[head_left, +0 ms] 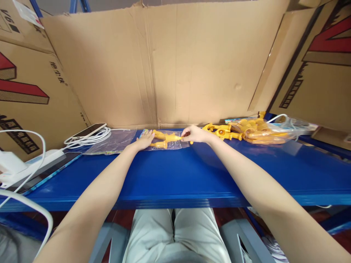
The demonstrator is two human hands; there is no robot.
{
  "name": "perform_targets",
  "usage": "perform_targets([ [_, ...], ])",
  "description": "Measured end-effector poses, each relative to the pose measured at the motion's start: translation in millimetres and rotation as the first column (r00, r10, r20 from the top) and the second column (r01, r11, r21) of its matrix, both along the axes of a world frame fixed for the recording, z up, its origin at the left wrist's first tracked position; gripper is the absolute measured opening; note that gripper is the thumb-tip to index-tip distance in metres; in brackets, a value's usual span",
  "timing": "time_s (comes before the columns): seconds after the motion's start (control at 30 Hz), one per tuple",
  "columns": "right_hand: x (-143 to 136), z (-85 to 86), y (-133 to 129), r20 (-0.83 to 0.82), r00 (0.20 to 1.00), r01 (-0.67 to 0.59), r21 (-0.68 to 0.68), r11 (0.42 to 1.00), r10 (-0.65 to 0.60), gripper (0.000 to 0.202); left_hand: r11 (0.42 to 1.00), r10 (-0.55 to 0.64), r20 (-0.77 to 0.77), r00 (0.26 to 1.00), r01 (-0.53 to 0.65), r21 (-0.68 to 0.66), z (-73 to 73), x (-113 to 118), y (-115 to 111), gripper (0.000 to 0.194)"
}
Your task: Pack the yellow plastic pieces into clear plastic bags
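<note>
Yellow plastic toy parts (170, 137) lie on or in a clear plastic bag (179, 144) on the blue shelf, between my two hands. My left hand (145, 140) rests with its fingers stretched out over the left end of the bag and touches the parts there. A bit of colourful printed card shows beside its fingertips. With thumb and fingers pinched, my right hand (195, 134) grips the thin right tip of a yellow part. Part of that tip is hidden behind the fingers. Just right of this hand lies a bundle of loose yellow toy parts (223, 132).
Clear bags of yellow parts (260, 130) sit at the right. At the left are a flat plastic bag (115, 141), a coiled white cable (95, 138), a phone (89, 130) and a white power strip (41, 162). Cardboard (175, 65) walls the blue shelf (175, 175).
</note>
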State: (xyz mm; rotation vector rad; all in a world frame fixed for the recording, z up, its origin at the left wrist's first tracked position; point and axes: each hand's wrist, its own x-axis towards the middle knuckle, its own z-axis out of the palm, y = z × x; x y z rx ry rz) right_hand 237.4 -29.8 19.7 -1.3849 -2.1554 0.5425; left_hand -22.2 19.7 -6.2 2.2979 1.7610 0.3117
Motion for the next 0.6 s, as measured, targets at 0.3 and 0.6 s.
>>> perform_targets([
  [0.3,3,-16.7,9,-0.354,0.935,0.004,-0.089,0.996,-0.035,0.012,1.000,0.006,-0.017,1.000,-0.006,0.023,0.3,1,-2,0.066],
  [0.6,-14,-38.0,19,-0.287,0.952,-0.120,-0.025,0.993,0.108,0.016,1.000,-0.001,0.020,1.000,0.001,0.002,0.3,1,-3,0.066],
])
